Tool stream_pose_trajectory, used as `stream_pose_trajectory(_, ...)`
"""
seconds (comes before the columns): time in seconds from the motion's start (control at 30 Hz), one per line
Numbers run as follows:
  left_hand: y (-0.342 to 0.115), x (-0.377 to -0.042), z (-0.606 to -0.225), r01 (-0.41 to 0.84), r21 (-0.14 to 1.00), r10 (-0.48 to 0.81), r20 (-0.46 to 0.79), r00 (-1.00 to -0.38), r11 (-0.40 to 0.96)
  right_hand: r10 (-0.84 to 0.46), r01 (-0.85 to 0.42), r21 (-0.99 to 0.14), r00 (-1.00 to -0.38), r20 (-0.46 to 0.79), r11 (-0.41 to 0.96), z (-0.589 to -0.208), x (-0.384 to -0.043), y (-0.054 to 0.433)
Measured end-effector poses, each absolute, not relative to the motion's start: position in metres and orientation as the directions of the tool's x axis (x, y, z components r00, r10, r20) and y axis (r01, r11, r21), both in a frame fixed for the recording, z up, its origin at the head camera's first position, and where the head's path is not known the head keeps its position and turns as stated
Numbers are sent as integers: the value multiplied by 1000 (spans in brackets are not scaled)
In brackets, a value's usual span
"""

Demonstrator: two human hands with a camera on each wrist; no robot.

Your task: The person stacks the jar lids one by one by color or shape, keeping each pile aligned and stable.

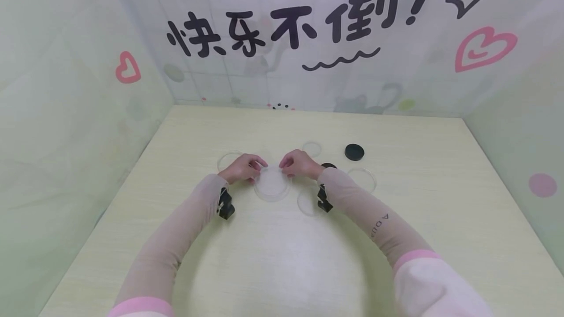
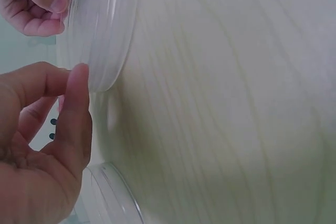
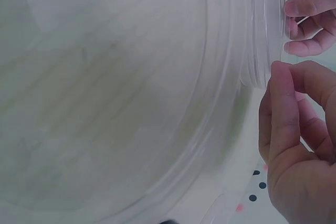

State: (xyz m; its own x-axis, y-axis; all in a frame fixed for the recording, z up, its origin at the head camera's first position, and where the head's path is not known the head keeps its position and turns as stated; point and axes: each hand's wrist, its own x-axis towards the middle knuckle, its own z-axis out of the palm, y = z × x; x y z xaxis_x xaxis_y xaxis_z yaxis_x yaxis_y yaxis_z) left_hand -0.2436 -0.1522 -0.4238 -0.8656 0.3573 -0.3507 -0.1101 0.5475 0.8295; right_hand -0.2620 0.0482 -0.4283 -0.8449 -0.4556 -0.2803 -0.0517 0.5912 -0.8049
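Between both hands, at the middle of the table, a stack of clear petri dishes [image 1: 272,191] lies flat. My left hand [image 1: 245,167] pinches the far left part of its upper edge between thumb and forefinger. On the far right part, my right hand [image 1: 299,163] pinches the same upper edge with thumb and fingertips. From the side, the left wrist view shows the stacked dishes [image 2: 107,30] in layers. Close to the right wrist camera, another clear petri dish [image 3: 207,98] lies on the table. Whether the top piece is lifted apart cannot be told.
Around the stack lie more clear dishes: one partly behind the left hand [image 1: 222,161], one at the back [image 1: 311,149], one at the right [image 1: 373,178], one near the right wrist [image 1: 304,202]. A black disc [image 1: 354,152] stands back right; another dark piece [image 1: 329,165] is partly hidden.
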Motion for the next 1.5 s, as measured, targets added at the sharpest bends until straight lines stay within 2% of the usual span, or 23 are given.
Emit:
stream_pose_trajectory(0.6,-150,-245,-427,-118,797,308,-360,-881,592,-450,-36,-792,-838,-308,609,-427,-263,46)
stream_pose_trajectory(1.5,-150,-241,-423,-64,785,323,-325,-889,616,-448,-48,-792,-845,-293,609,-425,-262,46)
